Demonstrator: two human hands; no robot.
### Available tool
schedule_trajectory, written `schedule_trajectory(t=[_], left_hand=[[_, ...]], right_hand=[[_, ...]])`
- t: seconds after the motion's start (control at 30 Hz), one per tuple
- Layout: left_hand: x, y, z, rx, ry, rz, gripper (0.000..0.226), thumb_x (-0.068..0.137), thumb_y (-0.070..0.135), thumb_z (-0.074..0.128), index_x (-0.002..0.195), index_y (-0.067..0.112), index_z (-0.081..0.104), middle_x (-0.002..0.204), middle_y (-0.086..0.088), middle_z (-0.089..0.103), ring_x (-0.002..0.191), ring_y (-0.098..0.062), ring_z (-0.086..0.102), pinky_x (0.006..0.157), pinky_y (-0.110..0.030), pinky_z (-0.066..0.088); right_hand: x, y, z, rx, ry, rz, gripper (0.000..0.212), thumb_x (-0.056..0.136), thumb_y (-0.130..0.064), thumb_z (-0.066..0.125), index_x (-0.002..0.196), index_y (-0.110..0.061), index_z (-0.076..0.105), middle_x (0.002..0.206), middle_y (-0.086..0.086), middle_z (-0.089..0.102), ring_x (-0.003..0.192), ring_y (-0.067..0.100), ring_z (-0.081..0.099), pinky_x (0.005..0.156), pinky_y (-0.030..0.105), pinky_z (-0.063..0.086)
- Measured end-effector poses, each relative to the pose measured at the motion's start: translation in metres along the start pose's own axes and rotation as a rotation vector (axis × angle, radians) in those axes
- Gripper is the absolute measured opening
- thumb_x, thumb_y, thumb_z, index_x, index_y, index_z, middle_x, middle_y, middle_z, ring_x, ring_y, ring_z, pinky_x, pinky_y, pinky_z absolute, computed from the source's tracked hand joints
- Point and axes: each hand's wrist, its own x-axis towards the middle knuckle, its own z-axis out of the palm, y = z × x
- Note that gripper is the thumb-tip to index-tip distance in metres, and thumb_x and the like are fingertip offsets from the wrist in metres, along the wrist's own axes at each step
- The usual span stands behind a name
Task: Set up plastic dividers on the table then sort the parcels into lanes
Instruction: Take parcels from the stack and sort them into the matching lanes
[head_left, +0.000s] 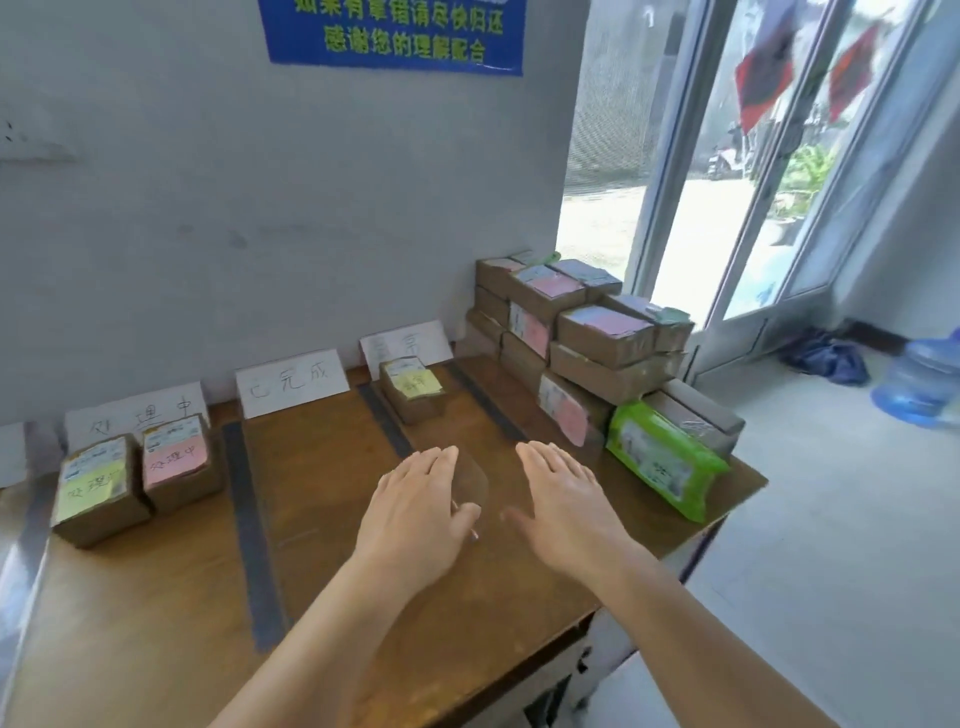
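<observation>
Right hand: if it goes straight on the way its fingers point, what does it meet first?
Probably the stack of parcels, beginning with the pink-labelled box just beyond the right hand; depth is unclear.

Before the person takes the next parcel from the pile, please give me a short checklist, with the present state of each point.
1. Both hands free: left hand and right hand lie flat and open over the table. Ok.
2. Lane strips laid: grey strips run across the table. Ok.
3. Lane signs standing: white cards lean on the wall. Ok.
4. Middle lane has room: no parcel there. Ok.
5. Unsorted pile stable: stacked high near the table edge. Cannot tell.
6. Green packet safe: it lies at the table edge. Not ok.
</observation>
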Motion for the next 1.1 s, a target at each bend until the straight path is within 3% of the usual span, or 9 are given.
schedule_trajectory(t=[0.23,0.5,0.67,0.93,1.1], left_hand=[[0.046,0.072,0.034,-0.03,-0.012,0.147,0.067,0.094,0.047,0.05,0.15,0.02,0.023,0.154,0.004,0.031,0.141,-0.013,0.027,0.113,-0.03,0.023],[0.137,0.105,0.063,-0.093,-0.022,0.202,0.068,0.094,0.049,0.049,0.15,0.019,0.024,0.153,0.002,0.033,0.139,-0.016,0.03,0.111,-0.031,0.027],[0.195,0.118,0.073,-0.156,-0.057,0.189,0.071,0.094,0.049,0.048,0.151,0.018,0.02,0.153,-0.001,0.032,0.139,-0.019,0.031,0.109,-0.034,0.032],[0.256,0.138,0.089,-0.289,-0.09,0.104,0.074,0.094,0.051,0.046,0.152,0.022,0.01,0.155,-0.005,0.027,0.139,-0.023,0.031,0.105,-0.036,0.035],[0.283,0.152,0.1,-0.358,-0.069,0.01,0.076,0.094,0.052,0.044,0.153,0.02,0.007,0.156,-0.005,0.023,0.141,-0.023,0.028,0.107,-0.035,0.033]], right_hand=[[-0.001,0.079,-0.033,0.001,0.066,0.124,0.071,0.091,-0.043,0.056,0.149,-0.021,0.022,0.155,-0.002,0.026,0.144,0.019,0.018,0.115,0.036,0.019],[0.053,0.136,-0.062,0.033,0.133,0.215,0.068,0.092,-0.045,0.054,0.148,-0.022,0.023,0.154,-0.002,0.027,0.142,0.018,0.021,0.115,0.034,0.018],[0.096,0.161,-0.077,0.114,0.17,0.294,0.071,0.09,-0.044,0.057,0.149,-0.027,0.02,0.155,-0.004,0.027,0.141,0.019,0.025,0.113,0.041,0.029],[0.15,0.218,-0.09,0.18,0.201,0.32,0.07,0.091,-0.039,0.057,0.149,-0.018,0.023,0.152,0.002,0.032,0.138,0.019,0.03,0.109,0.034,0.029],[0.185,0.258,-0.101,0.267,0.24,0.328,0.063,0.09,-0.036,0.058,0.144,-0.015,0.034,0.142,0.007,0.044,0.129,0.022,0.04,0.102,0.032,0.034]])
